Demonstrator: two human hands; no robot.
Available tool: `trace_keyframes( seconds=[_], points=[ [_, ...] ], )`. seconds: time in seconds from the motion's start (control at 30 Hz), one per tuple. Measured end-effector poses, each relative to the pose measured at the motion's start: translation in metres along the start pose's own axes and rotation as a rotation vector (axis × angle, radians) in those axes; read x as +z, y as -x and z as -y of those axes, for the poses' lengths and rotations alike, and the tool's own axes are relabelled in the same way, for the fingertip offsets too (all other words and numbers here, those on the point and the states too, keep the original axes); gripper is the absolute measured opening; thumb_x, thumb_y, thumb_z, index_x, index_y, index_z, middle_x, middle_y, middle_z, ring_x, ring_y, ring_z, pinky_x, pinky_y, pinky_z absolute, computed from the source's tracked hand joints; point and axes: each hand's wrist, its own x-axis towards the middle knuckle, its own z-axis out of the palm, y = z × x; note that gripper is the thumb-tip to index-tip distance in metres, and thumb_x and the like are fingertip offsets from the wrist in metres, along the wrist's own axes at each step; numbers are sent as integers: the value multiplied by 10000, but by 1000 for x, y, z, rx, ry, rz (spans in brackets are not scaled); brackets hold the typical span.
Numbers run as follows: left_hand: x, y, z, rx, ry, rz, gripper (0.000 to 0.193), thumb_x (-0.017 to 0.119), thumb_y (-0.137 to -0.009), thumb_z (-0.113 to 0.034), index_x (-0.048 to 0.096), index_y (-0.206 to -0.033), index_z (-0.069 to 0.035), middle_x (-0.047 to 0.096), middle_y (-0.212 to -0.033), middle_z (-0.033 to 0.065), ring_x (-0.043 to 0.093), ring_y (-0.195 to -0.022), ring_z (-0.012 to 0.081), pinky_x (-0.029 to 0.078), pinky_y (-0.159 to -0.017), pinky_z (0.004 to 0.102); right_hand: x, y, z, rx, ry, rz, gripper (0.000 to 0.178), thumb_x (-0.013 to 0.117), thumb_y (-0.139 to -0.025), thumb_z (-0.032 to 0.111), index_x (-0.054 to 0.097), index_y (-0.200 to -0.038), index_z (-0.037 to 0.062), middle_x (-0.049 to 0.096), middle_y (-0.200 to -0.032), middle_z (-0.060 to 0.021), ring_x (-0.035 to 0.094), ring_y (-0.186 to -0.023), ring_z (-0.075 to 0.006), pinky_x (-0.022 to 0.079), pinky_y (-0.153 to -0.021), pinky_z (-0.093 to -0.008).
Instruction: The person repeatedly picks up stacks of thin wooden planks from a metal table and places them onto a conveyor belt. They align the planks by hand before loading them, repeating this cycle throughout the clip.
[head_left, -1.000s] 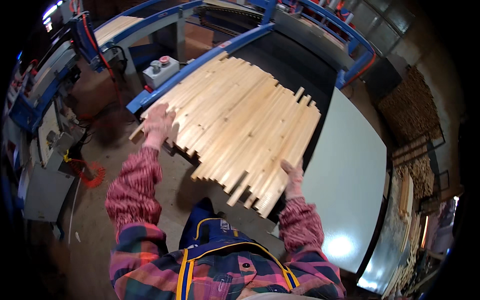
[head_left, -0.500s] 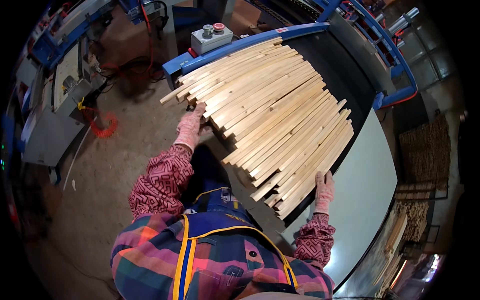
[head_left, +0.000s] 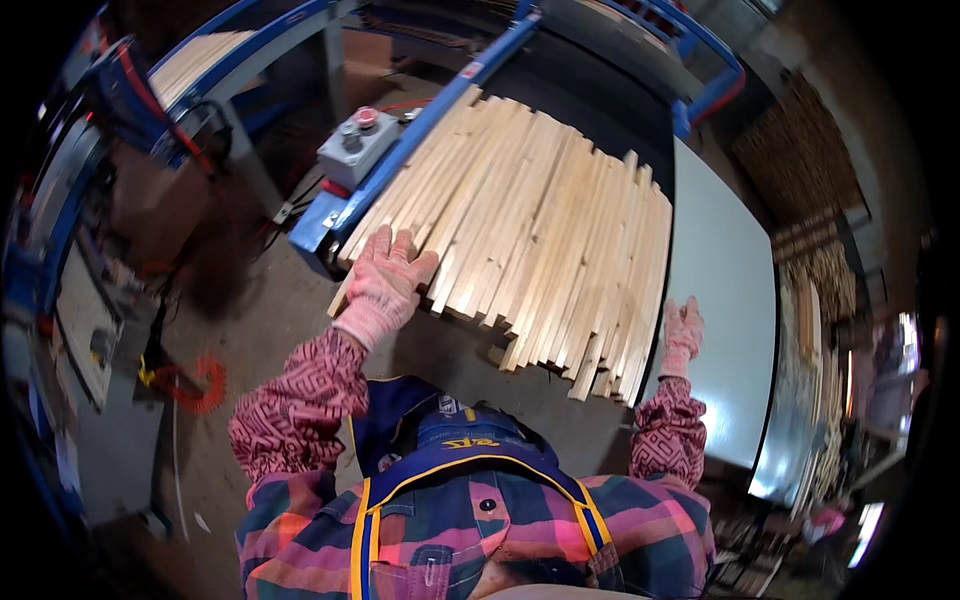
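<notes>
Many pale wooden strips (head_left: 520,220) lie side by side on a black conveyor belt (head_left: 590,95), their near ends uneven. On the strip ends at the left, my left hand (head_left: 385,285) rests in a pink-white knitted glove, palm down and fingers spread. My right hand (head_left: 683,330), gloved alike, is by the near right corner of the layer, over the edge of a smooth grey-white panel (head_left: 720,260). Its fingers are stretched out and hold nothing; whether they touch the panel I cannot tell.
A grey control box (head_left: 355,150) with a red button sits on the blue frame (head_left: 430,115) left of the strips. Further left are machines and a coiled red hose (head_left: 203,385) near the floor. Stacked wood (head_left: 800,150) stands at the far right.
My view has turned, so the strips now point more away from me. My left hand has shifted onto the strip ends. The right hand has come off the outermost strip to the panel side.
</notes>
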Motion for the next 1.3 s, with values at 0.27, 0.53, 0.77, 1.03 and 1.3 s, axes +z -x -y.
trace_keyframes(
  seconds=[0.27,0.53,0.77,1.03,1.3],
  points=[
    [3,-66,-4,-5,-20,473,453,618,-790,-153,567,-1228,-256,590,-1156,94,605,-1048,254,514,-835,394,35,4,-65,132,-27,-89,433,671,-834,317,578,-1150,36,610,-871,-78,561,-728,-153,457,-617,-297],
    [0,-91,14,-549,1446,399,809,664,-796,-231,266,-1475,-46,535,-1118,191,552,-958,179,486,-652,336,64,-35,-19,86,63,329,763,406,-867,682,558,-1272,53,565,-1247,-240,503,-1191,-415,393,-1001,-457],
    [-20,-6,-8,-297,686,36,858,694,-725,-262,292,-1461,-79,554,-1252,245,556,-1146,357,444,-950,396,36,-18,17,151,95,347,732,436,-867,670,619,-1146,18,612,-1178,-219,559,-1094,-429,463,-872,-462],
    [25,0,-101,-31,823,-348,720,630,-855,-446,379,-1414,-66,567,-1229,222,625,-999,346,506,-839,403,71,5,-48,-267,-520,219,567,540,-899,505,561,-1246,57,610,-1179,-187,544,-1120,-387,444,-938,-429],
    [17,33,-372,5,1275,-202,366,611,-906,-240,572,-1180,0,637,-984,82,580,-900,137,480,-791,295,-32,166,-211,-2,-1102,220,349,565,-937,303,605,-1149,29,626,-928,-97,602,-737,-190,487,-622,-330]
  ],
)
